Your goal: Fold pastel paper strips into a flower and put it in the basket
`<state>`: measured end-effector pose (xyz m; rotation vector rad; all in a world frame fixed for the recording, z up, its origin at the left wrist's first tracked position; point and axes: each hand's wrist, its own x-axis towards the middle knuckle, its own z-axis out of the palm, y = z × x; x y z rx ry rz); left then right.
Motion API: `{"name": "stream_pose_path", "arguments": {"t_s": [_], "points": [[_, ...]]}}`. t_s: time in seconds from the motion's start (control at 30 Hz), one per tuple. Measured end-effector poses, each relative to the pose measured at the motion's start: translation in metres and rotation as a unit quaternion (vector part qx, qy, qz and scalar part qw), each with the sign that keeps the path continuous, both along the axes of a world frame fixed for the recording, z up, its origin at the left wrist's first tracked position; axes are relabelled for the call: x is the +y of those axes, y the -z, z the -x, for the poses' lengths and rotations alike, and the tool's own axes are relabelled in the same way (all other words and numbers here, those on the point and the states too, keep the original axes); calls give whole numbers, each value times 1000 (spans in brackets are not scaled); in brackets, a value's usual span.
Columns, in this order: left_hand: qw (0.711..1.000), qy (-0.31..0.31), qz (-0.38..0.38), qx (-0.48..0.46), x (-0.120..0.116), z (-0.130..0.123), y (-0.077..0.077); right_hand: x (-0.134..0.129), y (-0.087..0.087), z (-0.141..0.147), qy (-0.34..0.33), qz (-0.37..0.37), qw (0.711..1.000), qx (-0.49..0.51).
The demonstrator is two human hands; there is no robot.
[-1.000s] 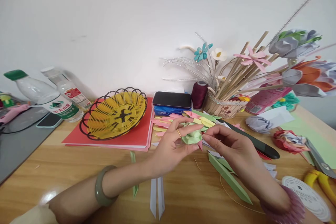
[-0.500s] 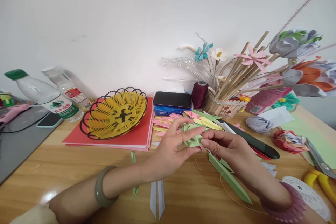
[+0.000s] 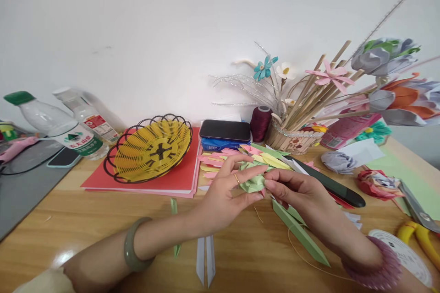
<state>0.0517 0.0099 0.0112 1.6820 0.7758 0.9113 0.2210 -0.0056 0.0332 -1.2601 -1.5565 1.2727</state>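
Note:
Between both hands is a light green folded-paper piece [image 3: 253, 184], partly hidden by fingers. My left hand [image 3: 228, 192], with a ring and a bangle at the wrist, grips it from the left, thumb below and fingers over it. My right hand [image 3: 295, 192] pinches its right edge between thumb and fingertips. A bit of red or pink shows under the piece. Behind the hands lie pink and yellow folded paper strips [image 3: 271, 160]. A long green folded strip [image 3: 302, 233] is below my right hand, and white strips [image 3: 205, 261] lie nearer me.
A yellow woven basket [image 3: 154, 151] rests on red paper [image 3: 92, 176] at left, near two bottles [image 3: 82, 139]. At the back stand a phone [image 3: 225, 130], maroon thread [image 3: 260, 123] and a flower holder [image 3: 292, 139]. Yellow-handled scissors [image 3: 421, 238] and a white spool [image 3: 400, 256] are at right.
Both hands keep their hold on the green paper piece in almost the same spot. The right fingers have shifted only slightly, and the view has moved a little.

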Motion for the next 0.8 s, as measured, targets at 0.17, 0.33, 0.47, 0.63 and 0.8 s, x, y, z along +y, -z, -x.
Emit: {"name": "stream_pose_path", "arguments": {"t_s": [0.17,0.33,0.47,0.63,0.8], "points": [[1000,-14,-23,14,0,0,-2,-1,1,0,2,26,1000,-3],[999,-18,-30,8,1,0,-3,1,2,0,3,25,1000,-6],[999,-27,-42,20,2,0,-2,1,0,1,3,24,1000,-15],[999,-26,-31,31,2,-1,-2,0,-1,3,0,13,1000,-21],[998,-28,-26,41,-1,0,-3,-2,-1,2,14,6,1000,-21]]}}
